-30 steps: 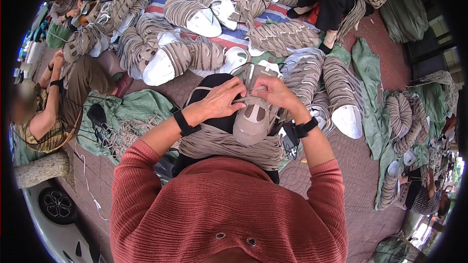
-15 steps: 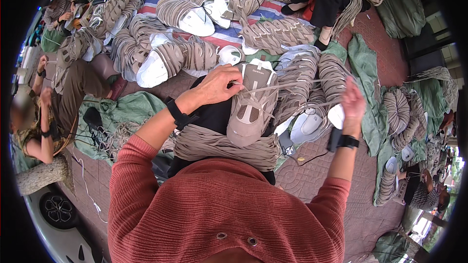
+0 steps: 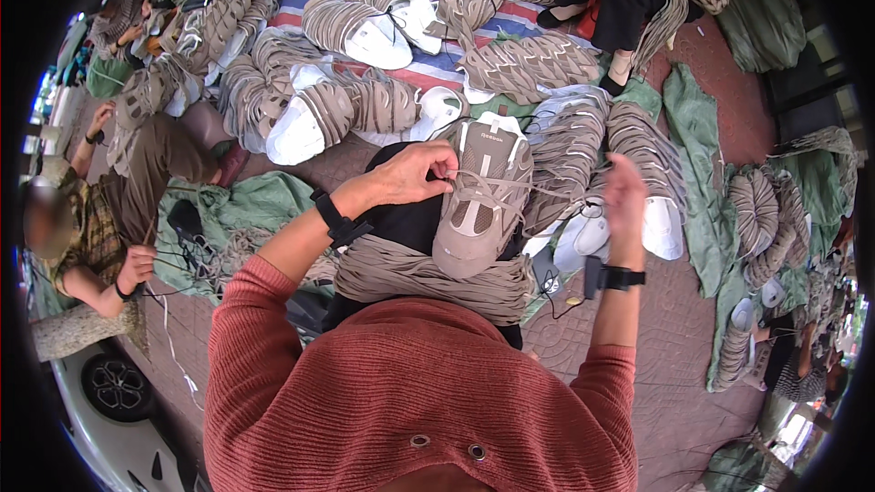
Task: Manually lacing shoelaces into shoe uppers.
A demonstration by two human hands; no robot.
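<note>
A beige-grey shoe upper (image 3: 467, 235) rests on my lap, toe towards me, with laces (image 3: 497, 184) across its front. At its left edge my left hand (image 3: 415, 173) is closed, thumb and finger pinching a lace. Off to the shoe's right, my right hand (image 3: 625, 196) is raised and blurred; its fingers are too smeared to show what they hold. A lace runs from the shoe's right side towards that hand. Under the toe, a thick bundle of beige laces (image 3: 428, 287) lies across my lap.
Stacked shoe uppers (image 3: 533, 68) lie ahead on a striped sheet (image 3: 428, 64), with more uppers (image 3: 652, 164) right of my shoe. Green sacking (image 3: 693, 173) covers ground at the right. One person (image 3: 87, 219) sits at the left, another (image 3: 629, 14) at the far right.
My right hand has moved left, closer to the shoe, and the laces that were stretched out towards it now reach less far. My left hand stays beside the shoe.
</note>
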